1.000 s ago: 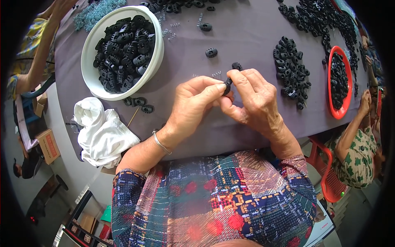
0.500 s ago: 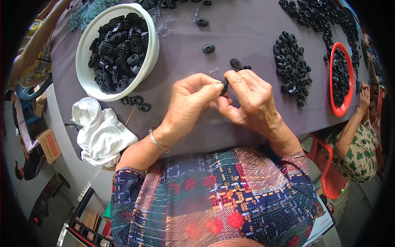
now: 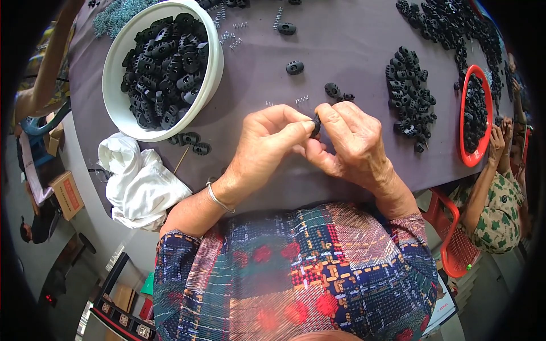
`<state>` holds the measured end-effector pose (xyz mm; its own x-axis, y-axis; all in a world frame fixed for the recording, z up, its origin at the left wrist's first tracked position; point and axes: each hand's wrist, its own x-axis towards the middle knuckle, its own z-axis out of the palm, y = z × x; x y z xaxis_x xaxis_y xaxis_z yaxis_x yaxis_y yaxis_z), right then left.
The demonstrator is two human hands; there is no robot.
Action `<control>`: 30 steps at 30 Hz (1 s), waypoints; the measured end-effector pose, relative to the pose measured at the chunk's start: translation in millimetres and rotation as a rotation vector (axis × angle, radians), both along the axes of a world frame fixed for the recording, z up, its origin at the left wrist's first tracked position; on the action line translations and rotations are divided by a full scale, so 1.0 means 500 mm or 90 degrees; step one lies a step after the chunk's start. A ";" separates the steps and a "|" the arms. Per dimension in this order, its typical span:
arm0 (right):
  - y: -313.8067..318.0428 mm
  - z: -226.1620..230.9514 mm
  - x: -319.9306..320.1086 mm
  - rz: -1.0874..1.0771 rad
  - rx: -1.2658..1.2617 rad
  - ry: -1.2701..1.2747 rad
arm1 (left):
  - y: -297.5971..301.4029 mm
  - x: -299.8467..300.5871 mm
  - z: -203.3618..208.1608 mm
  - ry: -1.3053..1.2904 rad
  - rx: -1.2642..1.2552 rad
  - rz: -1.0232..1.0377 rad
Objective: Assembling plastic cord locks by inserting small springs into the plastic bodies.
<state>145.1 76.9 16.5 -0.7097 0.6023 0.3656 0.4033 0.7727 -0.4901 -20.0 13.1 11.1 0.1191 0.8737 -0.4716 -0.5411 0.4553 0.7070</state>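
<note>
Between my two hands is a small black plastic cord lock [image 3: 315, 126], pinched at the fingertips and partly hidden by them. My left hand [image 3: 266, 142], below which a silver bangle circles the wrist, grips it with thumb and forefinger. From the other side my right hand [image 3: 354, 139] presses its thumb and fingers around the same piece. Just beyond the fingers lie a thin metal spring [image 3: 302, 100] and a couple of black pieces [image 3: 333, 90]. Farther off, single cord locks [image 3: 294, 67] rest on the grey cloth.
A white bowl [image 3: 214, 74] full of cord locks stands at the left, near a heap of springs [image 3: 116, 18]. Below it are a white cloth [image 3: 139, 184] and a thin stick [image 3: 181, 160]. Rightward lie a cord-lock pile [image 3: 410, 91], a red tray [image 3: 466, 158] and a co-worker's hands [image 3: 499, 142].
The view has shifted slightly, so the table things appear a little farther right. Both my hands keep hold of the cord lock. The co-worker's hands at right have moved nearer the red tray.
</note>
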 end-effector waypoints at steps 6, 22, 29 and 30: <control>-0.004 -0.002 0.000 -0.010 -0.015 0.019 | -0.001 -0.001 -0.002 -0.002 0.006 -0.011; 0.003 -0.014 -0.001 -0.026 0.001 0.023 | 0.002 0.001 0.003 -0.022 -0.016 0.002; 0.008 -0.009 0.000 -0.004 -0.020 0.022 | -0.002 -0.002 -0.004 -0.027 -0.019 0.011; 0.007 -0.009 -0.001 -0.010 -0.017 0.018 | -0.002 -0.001 -0.004 -0.026 -0.019 0.011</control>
